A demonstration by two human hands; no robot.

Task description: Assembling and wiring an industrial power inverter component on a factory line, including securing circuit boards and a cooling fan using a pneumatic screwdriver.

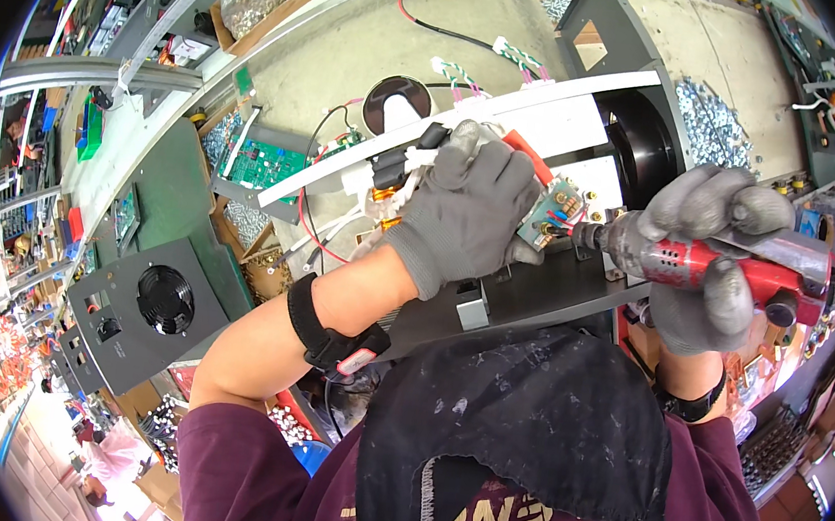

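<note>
The gloved left hand (468,205) has its fingers wrapped around a small switch block (553,208), while right-hand fingers (714,204) clench the red power screwdriver (729,265) just beside it.

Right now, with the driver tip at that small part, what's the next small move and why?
Probably press the red power screwdriver straight in and run it. Its tip sits at the small component with copper terminals, which the gloved left hand steadies against the dark metal chassis. The gloved right hand already grips the tool body. Whether the bit is seated on a screw cannot be told.
</note>
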